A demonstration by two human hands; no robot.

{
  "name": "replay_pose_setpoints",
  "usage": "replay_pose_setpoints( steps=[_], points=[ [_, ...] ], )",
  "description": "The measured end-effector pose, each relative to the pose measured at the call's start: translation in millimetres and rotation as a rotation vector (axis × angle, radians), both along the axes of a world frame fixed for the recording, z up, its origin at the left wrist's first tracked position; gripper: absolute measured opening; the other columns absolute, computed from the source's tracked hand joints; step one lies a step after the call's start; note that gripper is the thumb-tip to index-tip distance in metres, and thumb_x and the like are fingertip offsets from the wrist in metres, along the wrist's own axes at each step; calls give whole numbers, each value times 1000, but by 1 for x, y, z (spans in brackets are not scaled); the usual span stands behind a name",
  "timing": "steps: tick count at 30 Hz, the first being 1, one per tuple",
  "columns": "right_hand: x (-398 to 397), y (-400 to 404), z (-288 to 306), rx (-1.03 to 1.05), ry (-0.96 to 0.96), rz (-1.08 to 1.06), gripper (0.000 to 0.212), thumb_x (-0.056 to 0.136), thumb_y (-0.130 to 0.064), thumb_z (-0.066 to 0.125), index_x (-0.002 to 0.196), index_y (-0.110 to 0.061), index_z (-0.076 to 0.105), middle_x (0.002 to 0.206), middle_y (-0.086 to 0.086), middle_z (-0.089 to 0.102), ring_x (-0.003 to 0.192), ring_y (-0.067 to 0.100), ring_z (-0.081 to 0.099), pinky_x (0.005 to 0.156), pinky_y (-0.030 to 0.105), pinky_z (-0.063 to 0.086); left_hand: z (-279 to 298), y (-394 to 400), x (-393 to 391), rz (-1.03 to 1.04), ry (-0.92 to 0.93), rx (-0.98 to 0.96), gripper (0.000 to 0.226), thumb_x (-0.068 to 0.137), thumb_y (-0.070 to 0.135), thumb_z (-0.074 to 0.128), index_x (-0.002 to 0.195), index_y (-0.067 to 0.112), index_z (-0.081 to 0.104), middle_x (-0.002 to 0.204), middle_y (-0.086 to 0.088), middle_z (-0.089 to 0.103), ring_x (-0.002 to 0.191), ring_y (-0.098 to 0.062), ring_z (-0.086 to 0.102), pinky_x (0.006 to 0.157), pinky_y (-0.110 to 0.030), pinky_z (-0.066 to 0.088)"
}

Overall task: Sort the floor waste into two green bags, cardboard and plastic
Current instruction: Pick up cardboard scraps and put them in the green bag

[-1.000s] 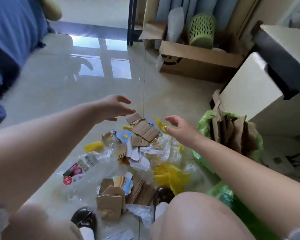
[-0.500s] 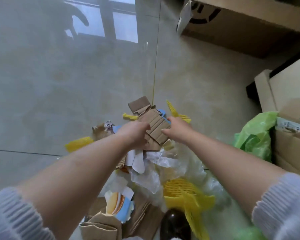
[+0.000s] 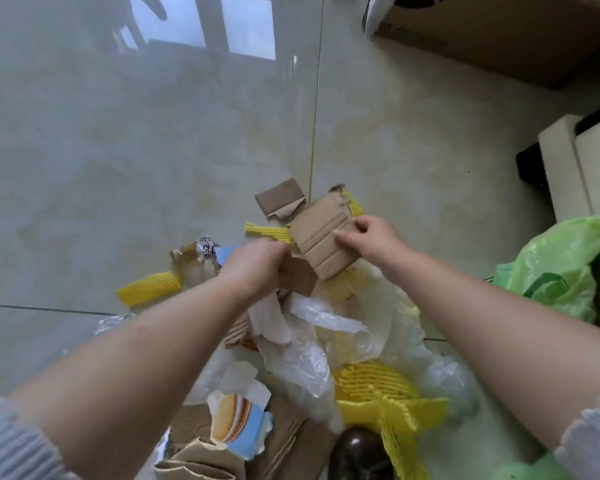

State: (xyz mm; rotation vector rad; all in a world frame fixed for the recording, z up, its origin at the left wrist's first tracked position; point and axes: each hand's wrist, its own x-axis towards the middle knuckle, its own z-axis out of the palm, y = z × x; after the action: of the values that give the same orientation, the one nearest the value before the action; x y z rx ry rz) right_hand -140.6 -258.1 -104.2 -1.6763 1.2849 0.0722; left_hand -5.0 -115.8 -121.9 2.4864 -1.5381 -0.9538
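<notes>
A glossy pale tiled floor reflects a window, and a large cardboard box stands at the far right edge with a beige piece of furniture nearer on the right. A heap of mixed waste lies on the floor between the person's forearms. The right hand pinches a ridged piece of corrugated cardboard, thumb on top and fingers curled round its right edge, holding it lifted at a tilt over the far end of the heap. The left hand is closed, fingers curled round a smaller brown cardboard scrap that sticks out just below the ridged piece and touches it. Beyond both lies a torn flat cardboard piece on the tiles. Yellow foam netting lies to the left, another strip sits just behind the left hand, and a larger yellow net lies near the bottom. Crumpled clear plastic film fills the middle of the heap, beside a torn printed wrapper and folded brown paper at the lower edge. A green bag stands open at the right, well apart from the hands, with cardboard showing at its far side. A dark shoe toe shows at the bottom
</notes>
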Motion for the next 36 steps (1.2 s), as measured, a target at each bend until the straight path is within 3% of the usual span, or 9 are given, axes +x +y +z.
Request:
replay_pose_setpoints(
  steps=[3,6,11,14,17,19,29,33,36],
  points=[
    [-4,-27,8,36,-146,-210,11,86,-24,64,86,-14,66,101,8,65,98,24,62,98,45,48,19,-7,23,261,234,-55,17,86,19,63,101,13,63,99,-11,65,87,-26,59,65,-25,38],
    [-10,-45,7,-3,-131,-309,18,87,-26,61,71,-19,59,96,7,64,93,22,58,92,41,47,32,-8,51,504,345,-144,10,90,22,59,91,12,57,71,-5,54,70,-22,48,50,-25,32],
    [-7,-30,-12,71,9,-115,17,88,-28,60,74,-18,59,97,7,63,89,21,56,81,31,42,25,2,71,309,305,111,16,82,28,67,90,15,62,72,-3,55,63,-20,51,52,-24,38],
    [-6,-18,-20,27,130,56,16,85,-29,65,91,-14,65,98,10,66,91,25,60,82,32,46,4,11,63,-75,104,230,18,74,31,71,88,23,64,97,-3,63,92,-21,58,77,-29,49],
    [-6,-11,-20,-14,185,160,17,84,-29,67,96,-16,63,99,8,65,91,23,59,77,28,42,-8,20,56,-394,-115,243,36,71,47,70,103,30,68,142,0,45,139,-19,31,109,-33,34],
    [-6,-8,-20,-66,230,194,24,84,-31,66,101,-13,65,103,9,66,95,26,60,77,29,43,-7,23,53,-422,-142,223,41,72,49,69,110,34,65,150,1,33,144,-21,20,112,-35,30],
    [-4,-4,-22,-140,275,197,28,81,-35,68,101,-15,65,96,5,62,86,21,55,74,27,42,4,31,52,-287,-193,13,40,77,36,68,116,32,61,125,-1,49,109,-25,55,90,-29,37],
    [-5,-7,-18,-55,154,25,47,78,-25,74,119,-8,57,114,10,61,102,25,58,91,33,45,7,33,59,-46,-25,-25,39,73,27,75,109,19,64,113,-7,57,96,-29,58,77,-30,46],
    [-10,-10,-8,28,-3,-188,50,76,-16,76,120,-10,53,117,12,61,99,22,57,89,33,46,15,31,63,267,217,-71,31,72,14,76,98,13,58,97,-9,58,80,-23,53,55,-23,43]
  ],
)
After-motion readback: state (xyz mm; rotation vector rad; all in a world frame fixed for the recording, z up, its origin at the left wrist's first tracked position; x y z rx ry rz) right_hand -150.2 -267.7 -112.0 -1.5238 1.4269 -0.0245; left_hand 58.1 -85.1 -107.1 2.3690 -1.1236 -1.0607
